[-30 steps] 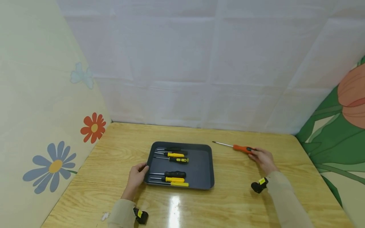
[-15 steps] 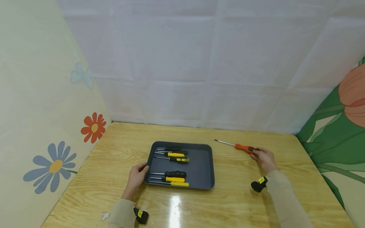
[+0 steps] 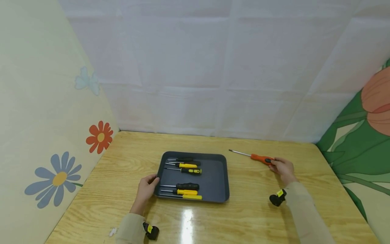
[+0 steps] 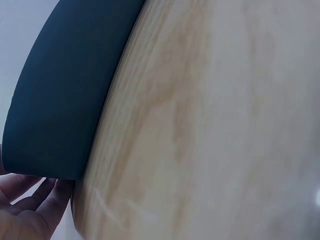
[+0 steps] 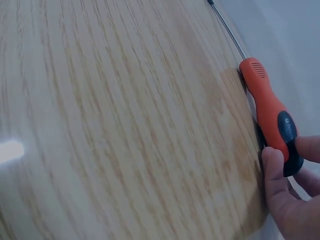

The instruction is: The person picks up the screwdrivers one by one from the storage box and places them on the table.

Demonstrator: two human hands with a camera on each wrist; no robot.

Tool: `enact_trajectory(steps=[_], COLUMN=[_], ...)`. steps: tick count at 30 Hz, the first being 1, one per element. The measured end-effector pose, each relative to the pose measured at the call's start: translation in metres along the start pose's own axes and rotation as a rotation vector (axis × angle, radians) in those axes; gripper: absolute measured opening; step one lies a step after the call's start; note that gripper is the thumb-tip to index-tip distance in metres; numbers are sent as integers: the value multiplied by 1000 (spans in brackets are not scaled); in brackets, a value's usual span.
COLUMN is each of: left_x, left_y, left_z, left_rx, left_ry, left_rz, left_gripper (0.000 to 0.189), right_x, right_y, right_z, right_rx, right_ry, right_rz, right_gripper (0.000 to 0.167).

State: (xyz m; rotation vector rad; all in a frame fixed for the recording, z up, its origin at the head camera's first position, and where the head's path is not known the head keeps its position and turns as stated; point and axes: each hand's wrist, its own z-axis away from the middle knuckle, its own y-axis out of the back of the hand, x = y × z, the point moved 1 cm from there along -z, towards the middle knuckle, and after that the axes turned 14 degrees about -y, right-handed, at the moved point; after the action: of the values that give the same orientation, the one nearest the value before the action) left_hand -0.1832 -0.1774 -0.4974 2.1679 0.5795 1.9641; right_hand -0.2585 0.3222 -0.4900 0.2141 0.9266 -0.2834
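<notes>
My left hand [image 3: 145, 188] grips the left rim of a dark grey tray [image 3: 213, 179], thumb over the edge. In the left wrist view, the fingers [image 4: 47, 202] curl against the lower end of the tray's side wall [image 4: 65, 95]. To the right of the tray, my right hand [image 3: 281, 169] pinches the end of an orange screwdriver [image 3: 258, 158], whose shaft points left toward the back of the table. The right wrist view shows thumb and fingers on the black end of its handle [image 5: 267, 110], which lies close over the wood.
Several screwdrivers lie in the tray in two groups: black and yellow handles [image 3: 190, 171] toward the back, a black handle [image 3: 187, 186] and yellow ones [image 3: 192, 197] toward the front. The wooden table [image 3: 243, 217] meets a white cloth wall [image 3: 189, 84] behind.
The orange screwdriver and my right hand shifted slightly to the right, then stayed nearly still. My left hand and the tray have not visibly moved.
</notes>
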Motion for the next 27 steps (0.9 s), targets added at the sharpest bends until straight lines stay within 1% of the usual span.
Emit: enact_trajectory(steps=[8,15,27], left_x=[0,0,-1], left_y=[0,1,0], left_z=[0,0,0], left_rx=[5,4,-3], left_ry=[11,3,5], left_rz=[3,-5,3], left_gripper=[26,26,27], right_x=[-1,-2,-9], right_y=[3,7,10], right_z=[6,14,24], right_rx=[1,2,54], right_ry=[-3,-12,-25], right_rz=[33,48,-21], right_gripper=[52,51,49])
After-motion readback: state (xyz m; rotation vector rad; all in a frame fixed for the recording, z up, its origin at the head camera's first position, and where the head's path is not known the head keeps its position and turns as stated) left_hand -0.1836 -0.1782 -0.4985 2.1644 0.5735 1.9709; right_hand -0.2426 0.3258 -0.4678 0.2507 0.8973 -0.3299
